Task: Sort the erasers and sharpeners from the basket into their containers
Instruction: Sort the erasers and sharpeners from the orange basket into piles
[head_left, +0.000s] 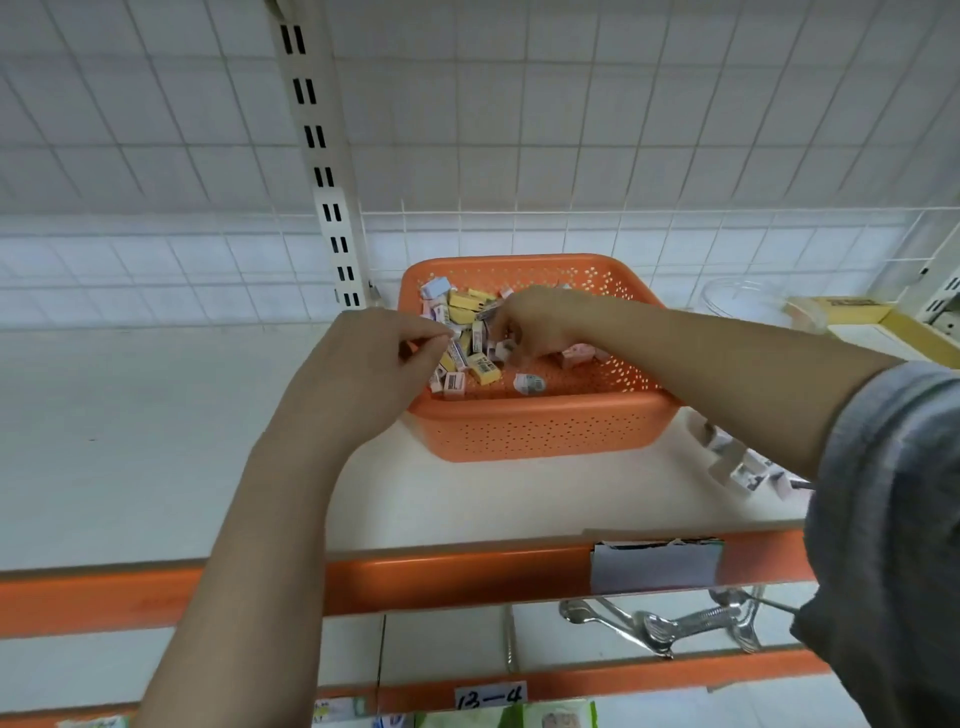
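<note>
An orange perforated basket (545, 431) stands on a white shelf and holds several small erasers, yellow ones (470, 301) and white and pink ones (576, 356), plus a rounded white piece (529, 383). My left hand (363, 364) hovers at the basket's left rim with thumb and fingertips pinched together on something small that I cannot make out. My right hand (535, 325) reaches into the basket from the right, fingers curled down among the erasers around a small white piece.
Several loose white erasers (737, 462) lie on the shelf to the right of the basket, partly under my right forearm. A clear round container (748, 301) and a yellow box (852, 306) stand at the back right. Metal tongs (670, 623) lie on the lower shelf.
</note>
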